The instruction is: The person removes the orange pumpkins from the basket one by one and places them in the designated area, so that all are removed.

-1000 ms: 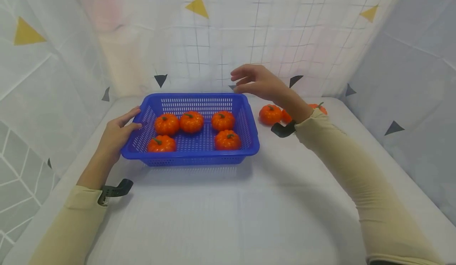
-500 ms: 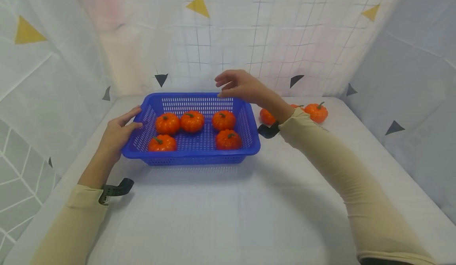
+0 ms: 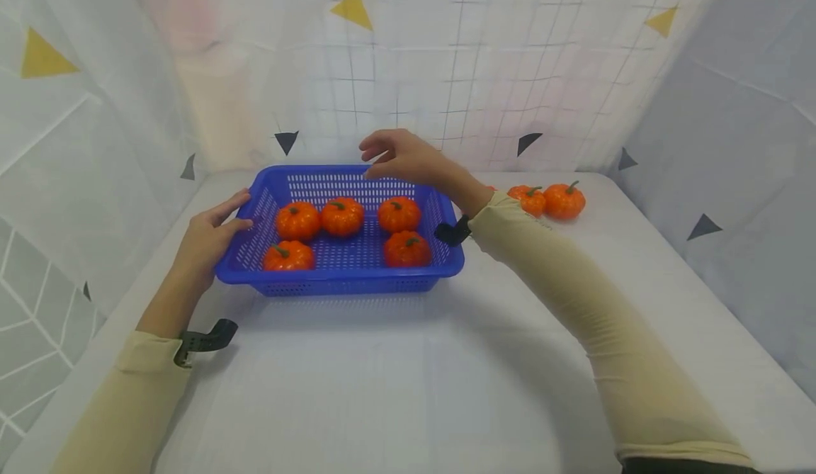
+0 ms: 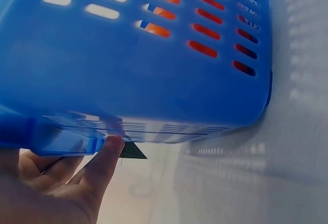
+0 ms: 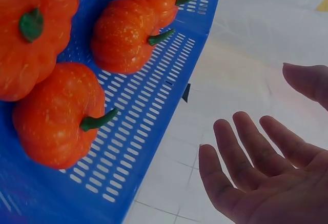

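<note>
Gripping a blue perforated basket (image 3: 347, 275) by its left rim near the table's (image 3: 357, 382) back edge, the left hand (image 3: 205, 242), in head view, has its thumb over the rim; right hand (image 3: 411, 156) relaxed, holding nothing, raised by the basket's back rim, with five miniature orange pumpkins (image 3: 342, 217) inside and three loose pumpkins (image 3: 564, 202) toward the table's back right corner, one mostly hidden by the right arm (image 3: 567, 290). Left wrist view: left fingers (image 4: 102, 163) touch the outside below the rim, orange showing through the slots. Right wrist view: right palm bare, fingers parted and slightly bent, four green-stemmed pumpkins in sight.
</note>
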`<action>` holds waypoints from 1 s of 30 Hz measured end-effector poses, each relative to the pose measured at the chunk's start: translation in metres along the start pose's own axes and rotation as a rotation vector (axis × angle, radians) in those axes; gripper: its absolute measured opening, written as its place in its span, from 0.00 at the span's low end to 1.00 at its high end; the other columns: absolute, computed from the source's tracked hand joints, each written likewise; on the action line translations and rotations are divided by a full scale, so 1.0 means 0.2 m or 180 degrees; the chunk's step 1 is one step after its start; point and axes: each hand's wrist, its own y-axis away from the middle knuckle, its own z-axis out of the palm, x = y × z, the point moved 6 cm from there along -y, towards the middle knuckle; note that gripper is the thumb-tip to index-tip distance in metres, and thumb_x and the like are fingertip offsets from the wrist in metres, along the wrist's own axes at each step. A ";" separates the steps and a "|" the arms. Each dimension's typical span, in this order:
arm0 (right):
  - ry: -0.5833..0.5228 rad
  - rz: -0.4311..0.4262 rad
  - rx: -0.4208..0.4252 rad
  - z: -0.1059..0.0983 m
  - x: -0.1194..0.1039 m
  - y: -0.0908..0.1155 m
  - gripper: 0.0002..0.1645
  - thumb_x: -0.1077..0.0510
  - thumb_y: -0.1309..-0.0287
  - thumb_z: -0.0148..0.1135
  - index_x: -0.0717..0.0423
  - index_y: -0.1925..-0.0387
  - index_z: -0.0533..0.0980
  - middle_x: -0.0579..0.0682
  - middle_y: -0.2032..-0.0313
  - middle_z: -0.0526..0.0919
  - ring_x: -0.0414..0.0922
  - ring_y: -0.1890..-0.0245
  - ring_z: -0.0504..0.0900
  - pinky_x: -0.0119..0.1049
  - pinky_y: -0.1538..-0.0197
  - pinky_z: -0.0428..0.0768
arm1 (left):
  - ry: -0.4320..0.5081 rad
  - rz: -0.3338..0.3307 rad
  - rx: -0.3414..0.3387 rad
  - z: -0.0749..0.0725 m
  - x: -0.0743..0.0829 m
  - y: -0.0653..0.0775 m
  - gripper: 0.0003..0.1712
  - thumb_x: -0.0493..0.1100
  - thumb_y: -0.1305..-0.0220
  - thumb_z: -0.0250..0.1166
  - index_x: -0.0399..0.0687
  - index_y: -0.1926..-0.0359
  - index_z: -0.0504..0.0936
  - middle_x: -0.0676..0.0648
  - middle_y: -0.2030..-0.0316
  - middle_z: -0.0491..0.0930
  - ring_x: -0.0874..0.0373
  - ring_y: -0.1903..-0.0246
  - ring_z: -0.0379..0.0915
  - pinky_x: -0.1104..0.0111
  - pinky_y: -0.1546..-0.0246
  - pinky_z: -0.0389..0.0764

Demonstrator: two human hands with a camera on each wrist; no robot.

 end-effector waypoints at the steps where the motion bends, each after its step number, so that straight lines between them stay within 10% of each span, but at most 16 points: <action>1: -0.0003 0.0002 -0.0007 0.01 0.00 -0.01 0.31 0.56 0.36 0.72 0.56 0.34 0.74 0.54 0.42 0.82 0.48 0.43 0.83 0.41 0.43 0.83 | -0.0001 -0.0009 0.0000 0.00 0.00 0.00 0.33 0.46 0.21 0.58 0.50 0.20 0.62 0.49 0.21 0.55 0.48 0.20 0.39 0.48 0.23 0.43; 30: 0.0401 0.0255 -0.0246 0.15 0.08 -0.16 0.35 0.52 0.35 0.71 0.55 0.30 0.73 0.51 0.38 0.81 0.48 0.36 0.75 0.46 0.32 0.72 | -0.0028 0.0044 0.0082 0.00 0.01 0.03 0.32 0.45 0.22 0.58 0.49 0.21 0.64 0.49 0.21 0.58 0.48 0.20 0.43 0.48 0.23 0.45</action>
